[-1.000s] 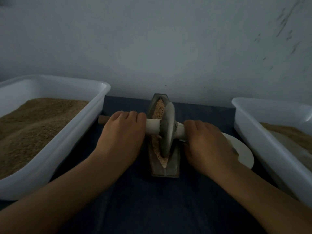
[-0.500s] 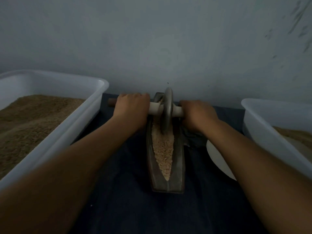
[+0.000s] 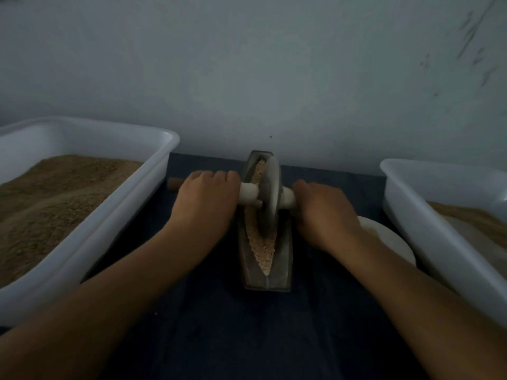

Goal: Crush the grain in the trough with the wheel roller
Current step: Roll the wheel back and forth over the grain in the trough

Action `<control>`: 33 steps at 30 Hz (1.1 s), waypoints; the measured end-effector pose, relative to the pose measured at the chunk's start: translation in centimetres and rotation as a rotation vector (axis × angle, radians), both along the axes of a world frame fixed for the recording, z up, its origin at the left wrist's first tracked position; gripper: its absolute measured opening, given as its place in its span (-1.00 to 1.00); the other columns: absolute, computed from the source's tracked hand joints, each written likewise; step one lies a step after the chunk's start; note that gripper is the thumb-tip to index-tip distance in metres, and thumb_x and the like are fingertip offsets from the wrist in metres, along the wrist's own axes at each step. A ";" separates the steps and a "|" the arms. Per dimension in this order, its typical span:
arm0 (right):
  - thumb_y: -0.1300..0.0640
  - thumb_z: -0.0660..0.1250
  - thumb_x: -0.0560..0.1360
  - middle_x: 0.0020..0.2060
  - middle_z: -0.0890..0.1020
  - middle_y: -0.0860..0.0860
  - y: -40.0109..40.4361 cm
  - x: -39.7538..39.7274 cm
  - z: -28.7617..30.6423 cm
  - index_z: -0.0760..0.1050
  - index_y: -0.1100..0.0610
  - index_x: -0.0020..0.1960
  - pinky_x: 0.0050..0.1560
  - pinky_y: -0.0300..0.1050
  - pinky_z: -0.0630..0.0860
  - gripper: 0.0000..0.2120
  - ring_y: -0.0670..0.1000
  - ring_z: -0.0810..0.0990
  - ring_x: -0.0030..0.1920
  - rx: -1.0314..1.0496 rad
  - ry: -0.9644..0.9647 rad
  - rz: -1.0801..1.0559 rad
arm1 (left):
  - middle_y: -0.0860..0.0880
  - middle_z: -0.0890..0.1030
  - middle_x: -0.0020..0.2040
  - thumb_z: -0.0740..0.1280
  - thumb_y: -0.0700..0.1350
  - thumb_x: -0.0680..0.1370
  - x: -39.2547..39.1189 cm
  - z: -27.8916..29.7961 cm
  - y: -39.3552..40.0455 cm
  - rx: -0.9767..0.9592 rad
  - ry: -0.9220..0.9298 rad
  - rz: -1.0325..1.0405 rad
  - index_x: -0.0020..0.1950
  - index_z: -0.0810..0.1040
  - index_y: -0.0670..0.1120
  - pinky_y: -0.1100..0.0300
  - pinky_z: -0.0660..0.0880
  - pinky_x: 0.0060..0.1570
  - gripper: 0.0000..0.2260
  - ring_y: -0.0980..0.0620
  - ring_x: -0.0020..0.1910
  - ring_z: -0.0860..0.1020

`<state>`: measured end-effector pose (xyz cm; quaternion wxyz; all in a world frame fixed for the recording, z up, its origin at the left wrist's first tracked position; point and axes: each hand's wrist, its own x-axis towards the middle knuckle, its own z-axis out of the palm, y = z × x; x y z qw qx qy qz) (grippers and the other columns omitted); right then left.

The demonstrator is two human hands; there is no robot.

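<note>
From the head view, one trough of grain lies between two white tubs, one wheel roller standing in it, left hand and right hand each curled around its axle.

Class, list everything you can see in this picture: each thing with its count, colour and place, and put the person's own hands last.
trough: one, dark grey, centre of the cloth, running lengthwise away from the person.
grain: one fill, pale tan, inside the trough.
wheel roller: one, grey disc on a pale axle handle, standing in the trough.
left bin: one, white, left of the trough, heaped with brown meal.
right bin: one, white, right of the trough, holding some brown meal.
plate: one, white, between the trough and the right bin, partly hidden by the right arm.
cloth: one, dark blue, under everything.
wall: pale grey, behind.
left hand: grips the axle left of the disc.
right hand: grips the axle right of the disc.
</note>
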<state>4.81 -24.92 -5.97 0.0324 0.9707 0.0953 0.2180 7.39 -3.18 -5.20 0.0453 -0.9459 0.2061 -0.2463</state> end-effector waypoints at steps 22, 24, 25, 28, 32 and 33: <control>0.03 0.42 0.39 0.06 0.61 0.05 -0.9 4.2 0.9 0.43 0.00 0.24 -0.06 0.02 0.51 -0.56 0.17 0.59 0.03 -0.038 0.061 0.061 | -0.07 0.58 -0.03 0.40 -0.02 0.48 2.0 -0.3 -0.4 0.028 0.050 0.090 -0.04 0.27 -0.04 0.10 0.30 -0.23 -0.70 -0.08 -0.10 0.58; 0.07 0.41 0.42 0.12 0.61 0.08 -1.0 5.2 0.6 0.42 0.03 0.28 -0.03 0.02 0.53 -0.55 0.19 0.58 0.08 0.006 0.077 0.005 | -0.10 0.58 0.04 0.39 -0.03 0.50 4.5 0.7 -0.7 0.014 0.095 0.057 0.07 0.37 -0.08 0.04 0.36 -0.12 -0.72 -0.12 -0.01 0.57; 0.08 0.41 0.43 0.13 0.60 0.09 -1.0 5.7 0.5 0.42 0.04 0.30 -0.04 -0.01 0.52 -0.54 0.19 0.58 0.10 0.024 0.095 -0.031 | -0.11 0.57 0.06 0.39 -0.03 0.51 5.5 1.0 -0.9 0.014 0.106 0.043 0.11 0.39 -0.09 0.02 0.39 -0.07 -0.72 -0.14 0.01 0.56; 0.06 0.41 0.45 0.14 0.60 0.10 -1.1 6.9 0.6 0.42 0.00 0.30 -0.13 -0.05 0.41 -0.56 0.18 0.58 0.10 0.054 0.147 -0.113 | -0.11 0.56 0.06 0.40 -0.05 0.50 7.6 1.5 -1.6 0.015 0.112 0.025 0.12 0.42 -0.07 -0.01 0.41 -0.02 -0.73 -0.15 0.04 0.54; 0.05 0.41 0.45 0.12 0.60 0.08 -0.9 7.1 1.0 0.48 0.00 0.24 -0.15 -0.09 0.38 -0.63 0.17 0.59 0.08 0.053 0.164 -0.161 | -0.10 0.58 0.03 0.39 -0.08 0.51 8.0 1.4 -2.0 0.011 0.086 0.039 0.10 0.43 -0.06 0.04 0.34 -0.07 -0.78 -0.13 -0.01 0.57; 0.05 0.40 0.45 0.09 0.61 0.08 -0.8 6.8 0.9 0.50 0.01 0.20 -0.16 -0.10 0.37 -0.67 0.16 0.59 0.06 0.050 0.149 -0.162 | -0.10 0.59 0.02 0.39 -0.08 0.51 7.7 1.2 -1.8 0.013 0.080 0.038 0.10 0.44 -0.06 0.05 0.33 -0.10 -0.77 -0.12 -0.03 0.58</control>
